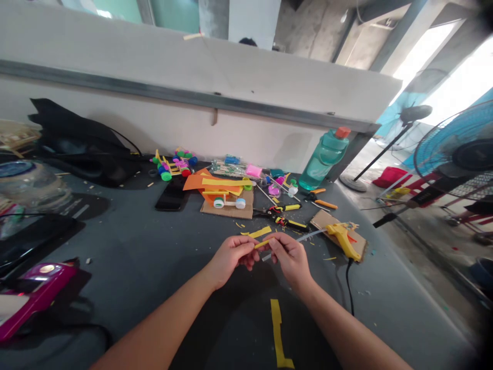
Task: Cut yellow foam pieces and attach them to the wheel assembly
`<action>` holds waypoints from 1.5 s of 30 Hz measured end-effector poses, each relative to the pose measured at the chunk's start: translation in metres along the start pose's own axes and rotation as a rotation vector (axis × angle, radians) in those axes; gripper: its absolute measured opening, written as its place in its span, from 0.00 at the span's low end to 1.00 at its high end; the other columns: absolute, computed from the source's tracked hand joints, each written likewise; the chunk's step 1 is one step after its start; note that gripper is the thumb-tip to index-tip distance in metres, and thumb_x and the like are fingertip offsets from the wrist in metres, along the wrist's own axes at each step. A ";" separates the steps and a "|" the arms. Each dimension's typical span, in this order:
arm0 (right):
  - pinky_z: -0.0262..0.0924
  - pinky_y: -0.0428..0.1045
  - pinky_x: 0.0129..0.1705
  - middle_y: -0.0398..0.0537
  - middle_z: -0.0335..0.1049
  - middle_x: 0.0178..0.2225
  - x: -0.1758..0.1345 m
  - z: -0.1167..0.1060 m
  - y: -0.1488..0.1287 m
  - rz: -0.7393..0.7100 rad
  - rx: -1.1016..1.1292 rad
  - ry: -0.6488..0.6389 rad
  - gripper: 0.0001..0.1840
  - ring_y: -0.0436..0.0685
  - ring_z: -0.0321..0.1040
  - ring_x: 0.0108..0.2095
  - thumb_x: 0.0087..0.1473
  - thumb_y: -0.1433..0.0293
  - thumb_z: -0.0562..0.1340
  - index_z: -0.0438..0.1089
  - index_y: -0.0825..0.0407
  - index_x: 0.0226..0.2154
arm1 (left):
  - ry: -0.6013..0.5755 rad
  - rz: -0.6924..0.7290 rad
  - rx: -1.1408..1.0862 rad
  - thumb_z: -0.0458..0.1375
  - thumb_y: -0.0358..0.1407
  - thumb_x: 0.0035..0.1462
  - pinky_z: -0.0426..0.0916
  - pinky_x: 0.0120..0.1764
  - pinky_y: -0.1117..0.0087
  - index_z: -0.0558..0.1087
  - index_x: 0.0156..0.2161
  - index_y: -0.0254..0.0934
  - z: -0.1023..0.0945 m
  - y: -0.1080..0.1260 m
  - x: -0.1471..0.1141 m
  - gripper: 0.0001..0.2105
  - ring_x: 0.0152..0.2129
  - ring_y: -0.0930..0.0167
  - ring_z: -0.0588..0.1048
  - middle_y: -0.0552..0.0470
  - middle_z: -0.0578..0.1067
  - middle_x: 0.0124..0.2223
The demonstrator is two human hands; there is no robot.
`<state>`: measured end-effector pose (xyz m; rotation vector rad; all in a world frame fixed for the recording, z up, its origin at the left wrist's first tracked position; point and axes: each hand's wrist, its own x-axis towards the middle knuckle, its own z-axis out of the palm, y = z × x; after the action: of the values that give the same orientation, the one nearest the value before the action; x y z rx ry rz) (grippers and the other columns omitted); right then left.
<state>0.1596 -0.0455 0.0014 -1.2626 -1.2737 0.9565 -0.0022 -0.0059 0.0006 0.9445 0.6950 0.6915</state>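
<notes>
A thin yellow paper strip (262, 244), narrow like a small roll, spans the gap between my two hands over the middle of the table. My left hand (233, 255) pinches its left end between thumb and fingers. At the other end, the fingertips of my right hand (288, 255) close on it. Just behind them lies a flat yellow paper scrap (261, 232). A longer cut yellow paper strip (278, 334) rests between my forearms. To the right, a yellow glue gun (344, 240) with a pale glue stick lies on a piece of cardboard (321, 220).
Pliers (287, 222) with yellow-black handles lie behind my hands. A small wheeled model (229, 203) and orange paper (194, 181) sit on cardboard. A black phone (170, 194) is left of them, a green bottle (323, 160) back right. A magenta device (38, 293) stands at left.
</notes>
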 end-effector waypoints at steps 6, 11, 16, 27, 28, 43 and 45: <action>0.54 0.43 0.20 0.44 0.69 0.24 0.002 -0.001 0.003 0.018 0.030 0.037 0.14 0.47 0.58 0.19 0.56 0.61 0.57 0.73 0.54 0.32 | 0.092 0.063 0.241 0.57 0.43 0.53 0.61 0.22 0.76 0.71 0.27 0.31 0.000 0.000 0.002 0.14 0.16 0.77 0.65 0.55 0.69 0.21; 0.54 0.43 0.20 0.43 0.69 0.24 0.003 0.000 0.005 0.050 0.043 0.026 0.13 0.47 0.58 0.19 0.51 0.62 0.62 0.73 0.54 0.36 | 0.097 0.097 0.295 0.56 0.44 0.53 0.61 0.22 0.75 0.70 0.27 0.33 -0.001 -0.003 0.004 0.15 0.16 0.77 0.65 0.56 0.67 0.21; 0.55 0.43 0.20 0.42 0.69 0.23 0.002 0.001 0.005 0.063 -0.102 0.044 0.08 0.46 0.59 0.19 0.47 0.64 0.65 0.71 0.53 0.28 | 0.068 0.119 0.300 0.57 0.43 0.52 0.62 0.23 0.75 0.69 0.26 0.33 0.000 -0.001 0.003 0.13 0.18 0.77 0.66 0.56 0.67 0.22; 0.56 0.43 0.19 0.44 0.72 0.22 0.001 0.001 0.003 0.026 -0.059 0.021 0.12 0.47 0.59 0.17 0.54 0.62 0.58 0.71 0.53 0.30 | 0.083 0.129 0.281 0.56 0.41 0.53 0.62 0.24 0.75 0.69 0.27 0.33 0.002 0.001 0.001 0.12 0.18 0.77 0.65 0.56 0.68 0.22; 0.57 0.43 0.19 0.45 0.73 0.23 0.001 0.002 0.003 0.029 -0.052 0.019 0.13 0.47 0.59 0.17 0.55 0.61 0.58 0.71 0.53 0.30 | 0.082 0.129 0.279 0.56 0.42 0.53 0.62 0.24 0.75 0.69 0.27 0.33 0.002 0.001 0.001 0.12 0.18 0.76 0.65 0.56 0.68 0.22; 0.55 0.43 0.19 0.45 0.72 0.22 0.002 0.001 0.003 0.015 -0.100 0.040 0.12 0.47 0.58 0.17 0.55 0.63 0.58 0.71 0.54 0.31 | 0.074 0.117 0.225 0.55 0.47 0.54 0.62 0.23 0.75 0.70 0.27 0.33 0.002 0.000 0.002 0.16 0.18 0.76 0.66 0.55 0.69 0.22; 0.55 0.43 0.19 0.44 0.71 0.22 0.002 0.001 0.002 0.013 -0.108 0.043 0.12 0.47 0.58 0.17 0.55 0.63 0.58 0.71 0.54 0.31 | 0.077 0.113 0.231 0.55 0.47 0.53 0.61 0.23 0.75 0.70 0.27 0.33 0.002 0.001 0.002 0.16 0.17 0.76 0.65 0.55 0.68 0.22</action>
<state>0.1591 -0.0431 -0.0009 -1.3695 -1.2996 0.8743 0.0001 -0.0051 0.0014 1.1809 0.8064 0.7608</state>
